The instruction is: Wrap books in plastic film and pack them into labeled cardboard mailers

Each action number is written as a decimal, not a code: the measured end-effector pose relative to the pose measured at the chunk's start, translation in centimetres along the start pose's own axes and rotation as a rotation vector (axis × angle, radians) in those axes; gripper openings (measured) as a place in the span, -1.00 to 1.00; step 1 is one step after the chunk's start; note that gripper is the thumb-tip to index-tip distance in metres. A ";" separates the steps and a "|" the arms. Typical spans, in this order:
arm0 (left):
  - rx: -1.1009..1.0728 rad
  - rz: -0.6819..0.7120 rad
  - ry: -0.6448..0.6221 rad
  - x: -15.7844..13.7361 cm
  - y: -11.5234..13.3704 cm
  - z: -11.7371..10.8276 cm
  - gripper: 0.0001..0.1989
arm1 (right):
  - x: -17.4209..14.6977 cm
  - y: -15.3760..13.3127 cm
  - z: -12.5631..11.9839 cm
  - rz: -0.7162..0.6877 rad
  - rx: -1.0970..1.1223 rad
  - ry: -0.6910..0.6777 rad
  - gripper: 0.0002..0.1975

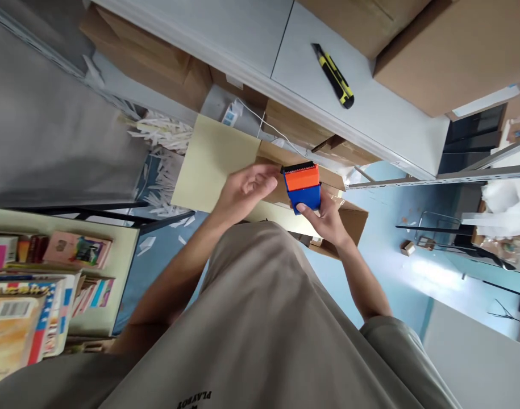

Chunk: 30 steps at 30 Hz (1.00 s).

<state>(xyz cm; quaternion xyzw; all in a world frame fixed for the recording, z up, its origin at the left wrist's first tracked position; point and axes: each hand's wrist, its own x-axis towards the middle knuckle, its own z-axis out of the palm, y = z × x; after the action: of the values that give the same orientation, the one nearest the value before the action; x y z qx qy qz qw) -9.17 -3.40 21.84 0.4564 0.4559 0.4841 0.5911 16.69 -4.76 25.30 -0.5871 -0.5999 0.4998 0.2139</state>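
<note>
My right hand (pixel 328 217) grips a blue and orange block with a black toothed edge (pixel 302 187). Its thumb lies across the blue lower part, and the other fingers are mostly hidden behind. The black toothed strip runs along the top, above the orange band. To the left, my left hand (pixel 246 190) is held with fingers apart and partly bent, its fingertips close to the block's upper left corner; whether they touch it I cannot tell. Below both hands is an open cardboard box (pixel 353 221) with pale yellow flaps or sheets (pixel 217 159).
A yellow and black box cutter (pixel 334 76) lies on the grey shelf (pixel 396 130) ahead. Cardboard boxes (pixel 451 57) stand on that shelf and below it. Books (pixel 25 307) are stacked on a table at left. Paper strips (pixel 166 130) are heaped at the left.
</note>
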 end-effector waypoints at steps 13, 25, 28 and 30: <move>-0.208 -0.153 -0.070 2.0 -2.3 -5.0 -0.65 | 0.3 -5.5 1.1 0.089 -0.370 -0.223 -0.30; -0.227 -0.181 0.082 1.3 -5.8 -4.1 -0.59 | 3.1 -9.3 1.2 0.244 -0.569 -0.291 -0.30; -0.241 -0.175 0.202 2.2 -7.2 -5.8 -0.56 | 3.9 -11.8 -1.6 0.327 -0.659 -0.404 -0.30; -0.238 -0.176 0.297 3.6 -8.9 -7.5 -0.55 | 4.4 -13.8 -3.8 0.410 -0.682 -0.453 -0.29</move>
<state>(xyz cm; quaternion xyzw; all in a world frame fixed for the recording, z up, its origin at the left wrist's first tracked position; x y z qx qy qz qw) -14.70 -0.12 11.52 0.2654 0.5159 0.5431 0.6070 12.17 3.19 37.18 -0.6065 -0.6332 0.4214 -0.2315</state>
